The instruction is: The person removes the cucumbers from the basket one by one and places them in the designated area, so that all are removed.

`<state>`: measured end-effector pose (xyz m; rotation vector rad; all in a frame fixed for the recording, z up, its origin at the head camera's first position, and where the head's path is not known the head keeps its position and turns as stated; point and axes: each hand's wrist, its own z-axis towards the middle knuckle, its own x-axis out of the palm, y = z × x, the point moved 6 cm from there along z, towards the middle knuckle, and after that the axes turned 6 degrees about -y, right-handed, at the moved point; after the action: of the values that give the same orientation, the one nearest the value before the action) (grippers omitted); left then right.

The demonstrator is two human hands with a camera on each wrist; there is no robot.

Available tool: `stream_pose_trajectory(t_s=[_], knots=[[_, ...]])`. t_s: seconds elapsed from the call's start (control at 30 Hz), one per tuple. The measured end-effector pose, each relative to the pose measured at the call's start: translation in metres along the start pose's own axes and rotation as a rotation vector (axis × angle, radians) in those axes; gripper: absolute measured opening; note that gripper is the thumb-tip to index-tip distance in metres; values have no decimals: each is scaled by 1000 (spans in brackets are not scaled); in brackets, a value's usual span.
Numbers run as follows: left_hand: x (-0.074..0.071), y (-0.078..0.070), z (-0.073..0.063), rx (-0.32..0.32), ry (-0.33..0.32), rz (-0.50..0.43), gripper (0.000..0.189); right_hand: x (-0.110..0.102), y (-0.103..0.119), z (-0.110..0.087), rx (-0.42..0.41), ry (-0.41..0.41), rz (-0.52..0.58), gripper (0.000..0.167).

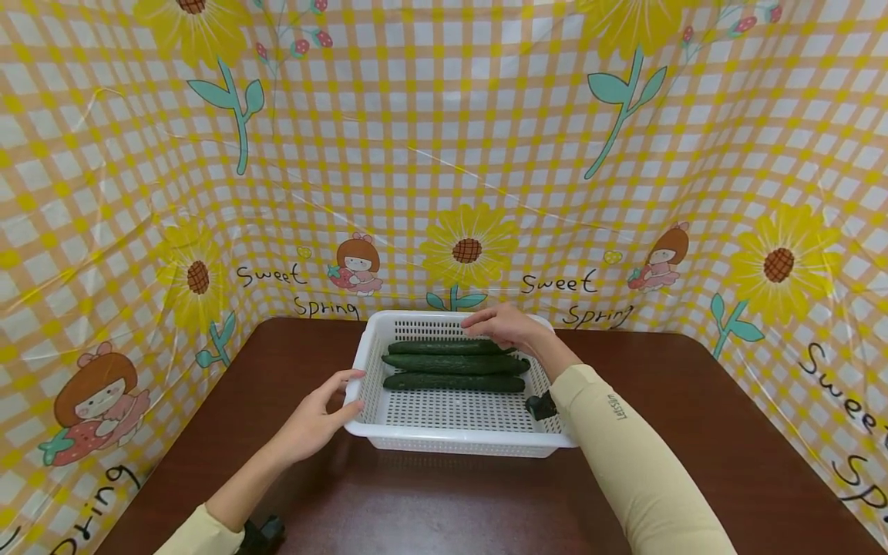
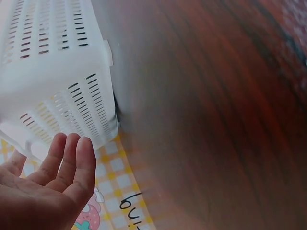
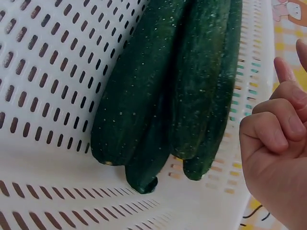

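Note:
Several dark green cucumbers [image 1: 454, 382] lie side by side, lengthwise left to right, inside a white perforated plastic basket [image 1: 461, 439]. In the right wrist view the ends of the cucumbers [image 3: 129, 115] overlap near the basket wall. My left hand [image 1: 312, 424] is at the basket's left rim, thumb and fingertips touching or nearly so; the left wrist view shows its fingers extended and slightly bent beside the outer wall. Over the basket's back right part is my right hand [image 1: 509, 327], partly covering the rearmost cucumber. It holds nothing, with some fingers loosely curled and others straighter.
The basket stands on a dark brown table [image 1: 666, 432]. A checked cloth [image 1: 444, 154] printed with sunflowers surrounds the table at the back and both sides. Small black devices [image 1: 262, 533] sit at the wrists.

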<state>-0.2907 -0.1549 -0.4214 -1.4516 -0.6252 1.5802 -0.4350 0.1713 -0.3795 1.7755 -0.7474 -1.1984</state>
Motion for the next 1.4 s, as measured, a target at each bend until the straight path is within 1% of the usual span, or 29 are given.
stream_pose_trajectory(t_s=[0.3, 0.43, 0.57, 0.77, 0.9, 1.03, 1.13, 1.23, 1.4], knots=[[0, 2, 1, -4, -5, -14, 49, 4, -11, 11, 42, -25, -86, 38], [1, 2, 1, 4, -7, -13, 49, 2, -14, 13, 59, -53, -114, 36], [2, 0, 0, 6, -4, -21, 49, 2, -18, 15, 58, -75, -143, 34], [1, 0, -1, 0, -4, -46, 49, 5, -17, 15, 59, -64, -194, 30], [1, 1, -1, -15, -2, -42, 50, 6, -16, 16, 66, -53, -233, 29], [-4, 0, 2, -15, -6, -30, 50, 7, -11, 21, 56, -60, -240, 30], [-7, 0, 4, -14, -22, -34, 49, 8, -5, 22, 29, -82, -265, 31], [-6, 0, 4, -9, -33, -30, 48, 11, 0, 21, -22, -94, -336, 30], [1, 2, 1, -3, -8, -25, 47, 17, 0, 18, -61, -91, -460, 26]])
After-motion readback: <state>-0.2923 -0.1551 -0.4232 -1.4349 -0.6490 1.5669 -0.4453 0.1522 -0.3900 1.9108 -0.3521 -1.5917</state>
